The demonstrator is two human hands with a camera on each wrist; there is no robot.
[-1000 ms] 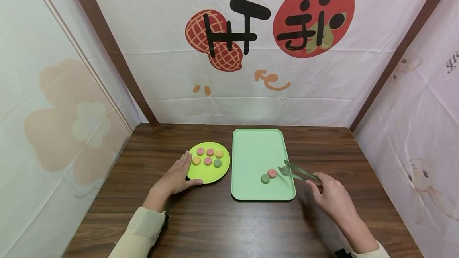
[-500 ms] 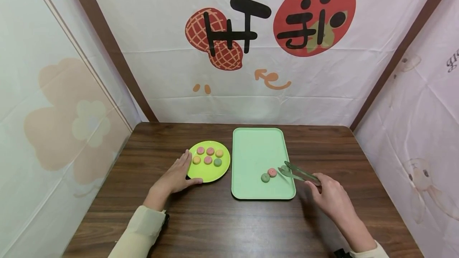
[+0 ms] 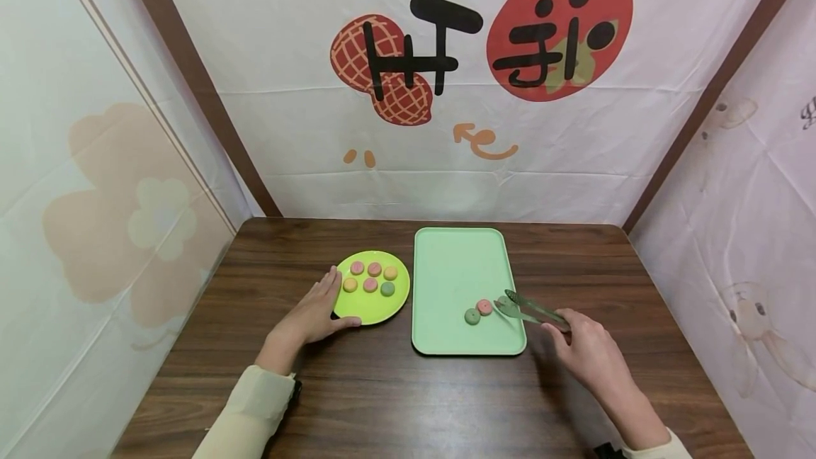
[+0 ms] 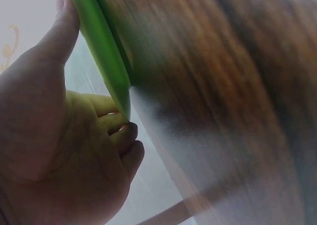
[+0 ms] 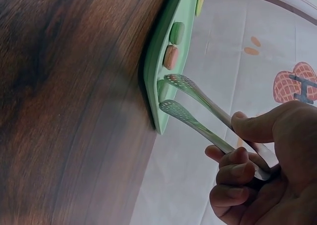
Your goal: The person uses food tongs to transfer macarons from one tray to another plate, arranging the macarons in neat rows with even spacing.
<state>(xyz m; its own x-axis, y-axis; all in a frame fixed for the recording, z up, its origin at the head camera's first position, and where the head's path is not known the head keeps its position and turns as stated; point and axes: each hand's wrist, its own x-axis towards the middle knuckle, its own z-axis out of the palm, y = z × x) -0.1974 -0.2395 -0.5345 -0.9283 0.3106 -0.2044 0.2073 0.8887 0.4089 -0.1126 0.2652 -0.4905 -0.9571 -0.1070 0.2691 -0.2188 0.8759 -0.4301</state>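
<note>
At the left of the table, my left hand (image 3: 315,309) lies with spread fingers along the rim of a yellow-green plate (image 3: 382,310), thumb at its near edge. Several pink, yellow and green macarons (image 3: 370,285) sit on that plate. In my right hand (image 3: 593,346) I hold metal tongs (image 5: 208,103), thumb on one arm and fingers round the other. Their perforated tips stand apart over the near right part of a mint-green tray (image 3: 455,261), either side of a green macaron (image 5: 162,90) that they partly hide. A pink macaron (image 3: 484,307) and another green macaron (image 3: 472,316) lie beside it.
The plate and tray stand side by side on a dark wood-grain table (image 3: 382,402), a narrow gap between them. Behind the table hangs a printed white cloth (image 3: 287,126), with more cloth panels at both sides.
The tips of the tongs have come slightly lower and nearer to me over the green macaron. My left hand, the plate and the tray keep their places.
</note>
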